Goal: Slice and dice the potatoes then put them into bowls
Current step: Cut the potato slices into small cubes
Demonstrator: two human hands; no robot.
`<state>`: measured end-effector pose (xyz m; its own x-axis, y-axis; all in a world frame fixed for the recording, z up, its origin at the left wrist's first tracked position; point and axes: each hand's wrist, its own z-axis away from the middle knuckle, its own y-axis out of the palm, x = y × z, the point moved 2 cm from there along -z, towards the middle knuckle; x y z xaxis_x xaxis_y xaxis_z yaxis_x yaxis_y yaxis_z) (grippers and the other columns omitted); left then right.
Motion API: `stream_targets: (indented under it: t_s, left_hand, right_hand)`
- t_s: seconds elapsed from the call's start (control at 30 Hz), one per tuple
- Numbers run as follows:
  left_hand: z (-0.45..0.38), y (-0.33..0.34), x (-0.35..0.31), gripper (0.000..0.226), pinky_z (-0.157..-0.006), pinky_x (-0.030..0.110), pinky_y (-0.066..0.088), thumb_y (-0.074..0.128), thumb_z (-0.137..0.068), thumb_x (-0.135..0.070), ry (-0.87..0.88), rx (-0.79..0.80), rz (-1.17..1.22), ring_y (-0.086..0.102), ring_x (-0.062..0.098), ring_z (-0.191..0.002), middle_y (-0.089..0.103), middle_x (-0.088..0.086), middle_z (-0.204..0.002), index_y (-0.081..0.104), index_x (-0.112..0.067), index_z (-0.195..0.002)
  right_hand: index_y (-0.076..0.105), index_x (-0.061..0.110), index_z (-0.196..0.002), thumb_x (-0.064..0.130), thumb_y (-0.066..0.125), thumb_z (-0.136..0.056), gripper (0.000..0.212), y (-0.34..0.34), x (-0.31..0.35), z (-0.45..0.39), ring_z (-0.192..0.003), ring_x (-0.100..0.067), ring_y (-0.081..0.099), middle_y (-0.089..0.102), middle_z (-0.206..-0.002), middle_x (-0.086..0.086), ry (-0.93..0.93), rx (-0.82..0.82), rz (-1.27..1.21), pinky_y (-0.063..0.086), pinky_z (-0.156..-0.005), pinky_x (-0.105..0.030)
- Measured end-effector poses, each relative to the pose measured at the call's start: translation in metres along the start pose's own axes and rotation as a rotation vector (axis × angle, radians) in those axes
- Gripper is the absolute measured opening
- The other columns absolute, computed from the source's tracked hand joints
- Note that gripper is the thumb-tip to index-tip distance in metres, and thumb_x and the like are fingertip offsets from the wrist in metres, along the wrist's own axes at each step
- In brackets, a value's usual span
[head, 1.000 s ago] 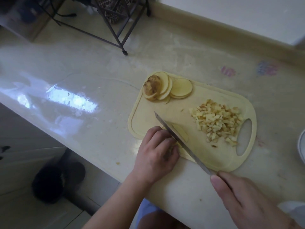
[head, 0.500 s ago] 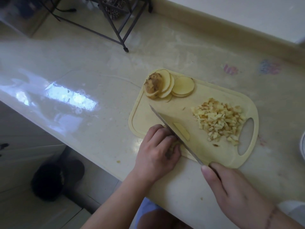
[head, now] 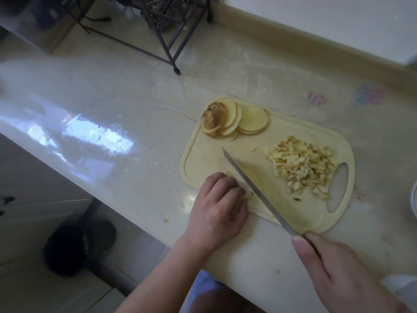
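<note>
While the left hand [head: 217, 205] pins a pale potato slice [head: 253, 180] to the near edge of the cream plastic cutting board [head: 316, 213] with curled fingers [head: 234, 190], the right hand [head: 338, 271] grips the handle of a long steel knife [head: 255, 188], its blade angled across that slice. Diced potato [head: 301, 166] is heaped near the board's handle hole; round slices [head: 234, 118] overlap at the far corner on the glossy beige surface [head: 112, 123].

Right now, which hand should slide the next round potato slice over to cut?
Probably the left hand. The right hand grips the knife, while the left merely steadies the slice being cut and sits on the same side of the cutting board as the round slices.
</note>
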<state>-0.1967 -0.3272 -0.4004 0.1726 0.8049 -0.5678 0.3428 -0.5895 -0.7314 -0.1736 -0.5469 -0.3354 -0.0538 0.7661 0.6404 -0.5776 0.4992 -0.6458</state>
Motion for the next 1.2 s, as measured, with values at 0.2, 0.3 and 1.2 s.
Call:
stream_targets:
  t_s: [0.2,0.3,1.2]
  left_hand:
    - [0.004,-0.003,0.000,0.007,-0.088,0.037,0.052,0.079,-0.083,-0.005,-0.017,-0.023,-0.019,0.059,0.031,-0.099,0.067,0.013,-0.096,0.074,-0.001,-0.087]
    - [0.005,-0.003,0.000,0.004,-0.087,0.038,0.053,0.077,-0.085,-0.003,-0.001,-0.026,0.003,0.060,0.030,-0.098,0.069,0.012,-0.096,0.076,-0.001,-0.088]
    - [0.005,-0.005,0.000,0.005,-0.089,0.033,0.052,0.079,-0.081,0.000,0.009,-0.068,0.004,0.058,0.026,-0.093,0.067,0.010,-0.089,0.074,-0.001,-0.081]
  right_hand:
    - [0.044,0.024,-0.076,0.084,0.017,-0.079,0.066,0.000,0.002,0.001,-0.051,-0.004,0.052,0.055,-0.056,0.004,-0.012,-0.009,-0.032,0.039,-0.058,-0.026]
    - [0.044,0.023,-0.077,0.085,0.018,-0.078,0.067,0.001,0.004,0.002,-0.053,-0.006,0.053,0.057,-0.059,0.000,-0.021,0.022,-0.051,0.041,-0.059,-0.026]
    - [0.044,0.014,-0.061,0.069,0.026,-0.082,0.061,-0.001,0.012,-0.008,-0.051,-0.010,0.050,0.055,-0.057,-0.002,-0.039,0.038,-0.057,0.036,-0.052,-0.021]
